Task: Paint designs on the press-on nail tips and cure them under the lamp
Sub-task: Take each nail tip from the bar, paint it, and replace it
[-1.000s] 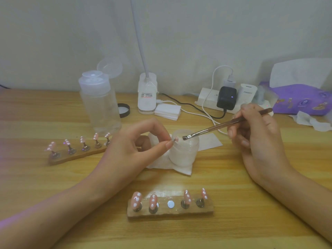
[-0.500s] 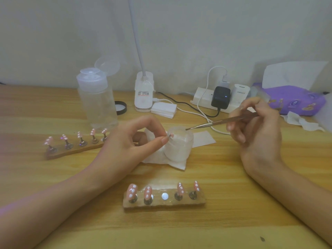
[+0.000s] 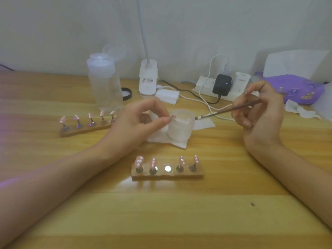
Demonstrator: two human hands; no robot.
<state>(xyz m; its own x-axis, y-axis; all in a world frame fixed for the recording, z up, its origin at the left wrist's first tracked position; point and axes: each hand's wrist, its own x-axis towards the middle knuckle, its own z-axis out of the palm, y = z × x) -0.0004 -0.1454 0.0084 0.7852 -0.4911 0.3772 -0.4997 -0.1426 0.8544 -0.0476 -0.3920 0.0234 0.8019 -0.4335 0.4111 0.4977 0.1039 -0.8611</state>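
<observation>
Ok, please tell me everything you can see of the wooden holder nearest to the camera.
The near wooden holder is a low, oblong block lying flat on the table, nearer the camera than the white jar. Five round metal seats run along it. Four carry small stands with pink, white-dotted nail tips; the middle seat is bare and shiny.

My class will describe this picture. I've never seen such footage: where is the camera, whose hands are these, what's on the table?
A camera worn on a person's head looks down at their own hands. The left hand pinches a pink nail tip; the right hand holds a thin brush, its bristles apart from that tip. On the wooden table, the near holder carries four painted tips with its middle spot bare; the far holder carries five. A white jar stands between the hands. Behind are a clear bottle, a lamp base and a power strip.
</observation>
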